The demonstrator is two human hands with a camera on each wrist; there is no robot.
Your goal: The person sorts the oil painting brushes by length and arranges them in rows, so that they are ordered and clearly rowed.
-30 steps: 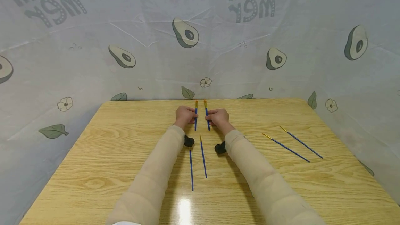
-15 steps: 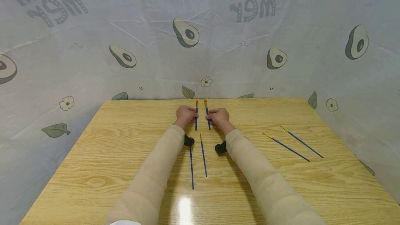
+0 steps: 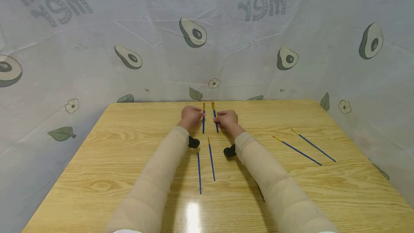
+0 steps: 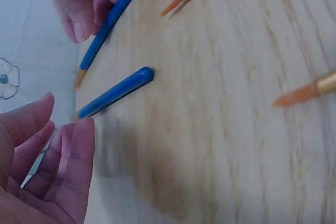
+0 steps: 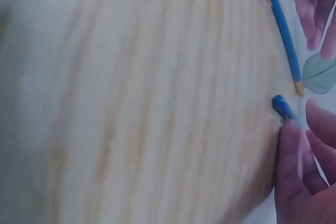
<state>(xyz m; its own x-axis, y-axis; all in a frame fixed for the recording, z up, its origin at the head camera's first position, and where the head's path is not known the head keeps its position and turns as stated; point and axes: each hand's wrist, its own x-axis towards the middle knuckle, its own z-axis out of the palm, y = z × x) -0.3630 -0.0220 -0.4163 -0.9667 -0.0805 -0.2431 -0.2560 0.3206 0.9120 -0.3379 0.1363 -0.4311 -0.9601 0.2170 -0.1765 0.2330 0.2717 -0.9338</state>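
In the head view, two flat paintbrushes with blue handles lie near the table's far edge, orange bristles pointing away. My left hand (image 3: 192,115) is beside the left flat paintbrush (image 3: 203,125), fingertips right at its handle. Its thumb and fingers (image 4: 83,142) stand apart in the left wrist view. My right hand (image 3: 228,118) is at the right flat paintbrush (image 3: 217,127), fingertips overlapping the handle. In the right wrist view, a gap shows between its thumb (image 5: 319,119) and fingers, with the handle end (image 5: 279,102) just beyond them.
Two pointed paintbrushes, one left (image 3: 199,172) and one right (image 3: 211,161), lie between my forearms. Another pair, an inner (image 3: 300,152) and an outer paintbrush (image 3: 315,146), lies slanted at the right of the wooden table (image 3: 113,154). A printed cloth (image 3: 155,71) hangs behind.
The left hand has shifted slightly left, away from its paintbrush. The right hand stays beside its own. The other paintbrushes have not moved; the view has tilted slightly.
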